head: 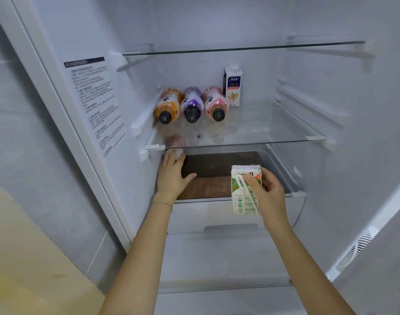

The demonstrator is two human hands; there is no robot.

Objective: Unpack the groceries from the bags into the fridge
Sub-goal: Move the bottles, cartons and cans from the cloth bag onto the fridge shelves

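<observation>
Right hand [270, 192], lower centre of frame, holds a green-and-white drink carton [245, 189] in a closed grip over the open drawer [235, 214]. Left hand [172, 176] reaches under the glass shelf [274, 133], fingers around a pale item, grip unclear. Above lie three bottles [192, 105] beside an upright milk carton [233, 87].

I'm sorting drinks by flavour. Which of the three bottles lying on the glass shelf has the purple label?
The middle bottle. It lies between the orange-labelled bottle on its left and the pink-labelled bottle on its right, beside the upright carton.
</observation>
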